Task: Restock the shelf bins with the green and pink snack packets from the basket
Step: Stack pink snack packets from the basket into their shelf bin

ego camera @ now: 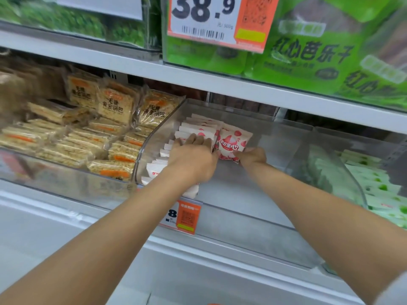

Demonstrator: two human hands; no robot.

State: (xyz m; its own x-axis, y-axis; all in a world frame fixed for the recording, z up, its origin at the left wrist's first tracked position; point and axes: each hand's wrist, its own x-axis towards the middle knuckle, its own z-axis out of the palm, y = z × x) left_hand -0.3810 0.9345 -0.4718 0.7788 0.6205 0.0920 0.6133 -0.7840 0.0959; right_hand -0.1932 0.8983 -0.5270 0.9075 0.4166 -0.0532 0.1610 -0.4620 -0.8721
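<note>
A clear plastic shelf bin (253, 201) holds a row of white and pink snack packets (199, 126) standing along its left side. My left hand (193, 157) lies on top of that row, fingers spread over the packets. One pink packet (233, 143) faces me, tilted, at the right end of the row. My right hand (252, 157) pinches its lower right corner. Pale green packets (378, 188) fill the neighbouring bin on the right. The basket is out of view.
A bin of beige cracker packs (99, 128) sits to the left. Large green bags (308, 51) and a 38.9 price tag (211, 16) fill the shelf above. An orange price label (182, 216) hangs on the pink bin's front edge.
</note>
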